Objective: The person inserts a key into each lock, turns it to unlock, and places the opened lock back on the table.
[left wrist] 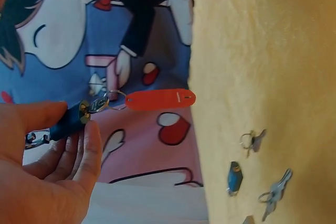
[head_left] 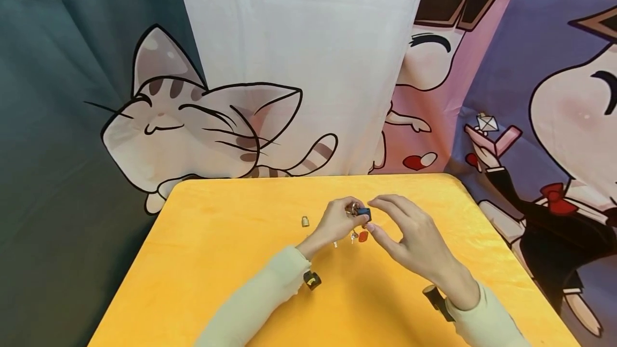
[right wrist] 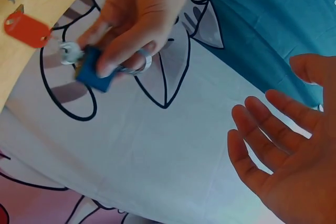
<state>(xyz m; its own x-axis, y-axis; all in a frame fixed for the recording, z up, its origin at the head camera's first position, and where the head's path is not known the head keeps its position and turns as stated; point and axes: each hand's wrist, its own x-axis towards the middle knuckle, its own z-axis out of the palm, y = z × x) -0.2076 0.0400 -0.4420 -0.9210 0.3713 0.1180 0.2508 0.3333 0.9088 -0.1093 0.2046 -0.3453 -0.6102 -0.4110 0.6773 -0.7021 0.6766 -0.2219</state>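
My left hand holds a blue padlock above the table, pinched between thumb and fingers. The shackle shows on the palm side in the left wrist view. A key sits in the lock's brass end. From its ring hangs a red key tag, also below the lock in the head view. My right hand is close by on the right, fingers spread and loosely bent, with nothing in it. In the right wrist view a gap separates it from the padlock.
On the yellow table lie a brass padlock, another blue padlock, a small key on a ring and a bunch of keys. A cartoon-printed curtain hangs behind the table's far edge.
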